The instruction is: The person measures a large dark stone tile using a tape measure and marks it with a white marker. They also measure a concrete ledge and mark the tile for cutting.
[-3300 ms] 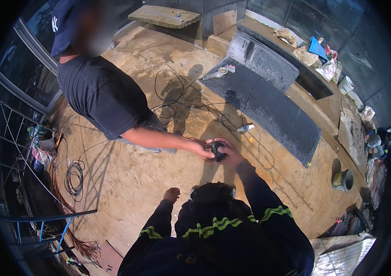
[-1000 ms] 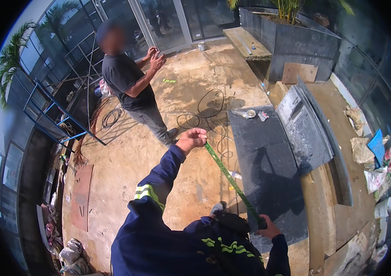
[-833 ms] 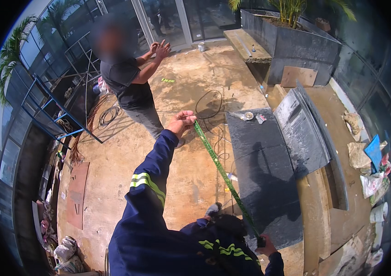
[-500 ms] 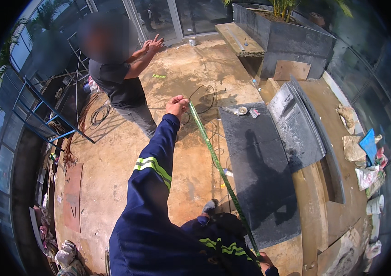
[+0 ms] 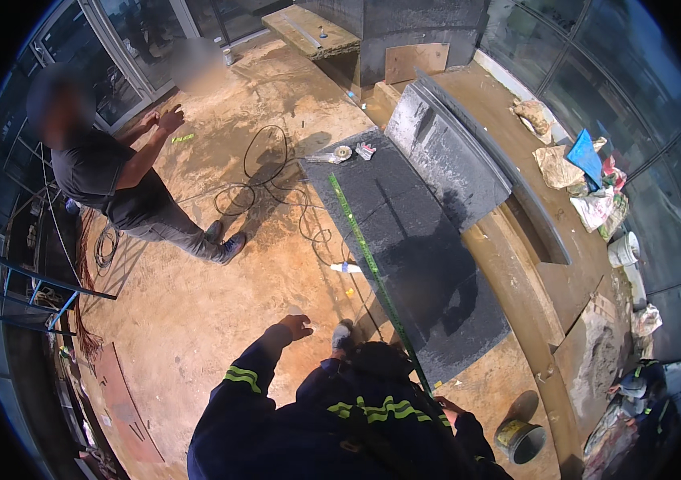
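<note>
Green tape measure (image 5: 368, 258), one: blade drawn out in a long line above the dark slab (image 5: 472, 324), following its left side, far end near the slab's upper corner, near end at the person's right hand; whether the blade touches the slab cannot be told. Right hand (image 5: 452, 408), one: grip closed about the tape's near end at the waist, partly hidden, the case too dark to make out. Left hand (image 5: 296, 326), one: grip partly open, fingers bent, holding nothing, raised over the tan floor (image 5: 220, 344) left of the tape. Tool with a round disc (image 5: 342, 153), one: on the slab's upper end, small pink-and-white packet (image 5: 365, 150) just beside it. Black cable (image 5: 251, 186): looped on the floor. Bucket (image 5: 507, 438), one: tipped, near the right hand. Co-worker (image 5: 92, 172), one: standing at left, dark shirt, both hands raised.
</note>
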Motion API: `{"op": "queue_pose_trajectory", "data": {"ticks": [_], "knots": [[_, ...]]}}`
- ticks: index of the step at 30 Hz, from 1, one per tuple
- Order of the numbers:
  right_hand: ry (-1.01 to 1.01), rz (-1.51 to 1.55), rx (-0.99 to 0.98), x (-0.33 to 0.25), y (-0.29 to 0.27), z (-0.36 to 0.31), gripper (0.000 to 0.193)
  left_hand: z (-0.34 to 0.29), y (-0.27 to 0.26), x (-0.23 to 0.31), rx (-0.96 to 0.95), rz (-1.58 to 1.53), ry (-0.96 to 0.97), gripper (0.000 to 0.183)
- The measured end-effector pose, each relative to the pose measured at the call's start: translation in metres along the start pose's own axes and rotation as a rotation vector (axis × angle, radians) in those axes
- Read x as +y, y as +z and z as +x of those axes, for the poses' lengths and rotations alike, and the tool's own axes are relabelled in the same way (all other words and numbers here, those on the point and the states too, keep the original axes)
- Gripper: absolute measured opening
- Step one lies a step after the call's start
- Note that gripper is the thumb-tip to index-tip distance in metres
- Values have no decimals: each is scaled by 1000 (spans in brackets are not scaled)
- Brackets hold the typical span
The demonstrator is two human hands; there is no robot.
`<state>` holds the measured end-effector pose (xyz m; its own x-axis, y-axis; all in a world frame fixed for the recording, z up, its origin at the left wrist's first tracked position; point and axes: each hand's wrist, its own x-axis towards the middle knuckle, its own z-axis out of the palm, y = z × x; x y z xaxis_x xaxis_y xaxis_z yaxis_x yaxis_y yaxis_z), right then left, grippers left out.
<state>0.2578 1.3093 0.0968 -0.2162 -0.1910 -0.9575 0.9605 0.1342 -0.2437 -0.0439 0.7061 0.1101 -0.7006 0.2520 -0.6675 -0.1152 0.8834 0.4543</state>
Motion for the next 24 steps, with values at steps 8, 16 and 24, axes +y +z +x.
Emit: {"op": "queue_pose_trajectory", "data": {"ticks": [8,16,24], "knots": [[27,130,-15,-15,16,5,72,-66,137,-78,-241,-200,-303,60],[21,-22,208,-129,12,-49,63,-55,111,-111,48,-701,-407,36],[-88,-217,298,-288,-48,-14,59,-41,90,-89,192,-897,-355,25]]}}
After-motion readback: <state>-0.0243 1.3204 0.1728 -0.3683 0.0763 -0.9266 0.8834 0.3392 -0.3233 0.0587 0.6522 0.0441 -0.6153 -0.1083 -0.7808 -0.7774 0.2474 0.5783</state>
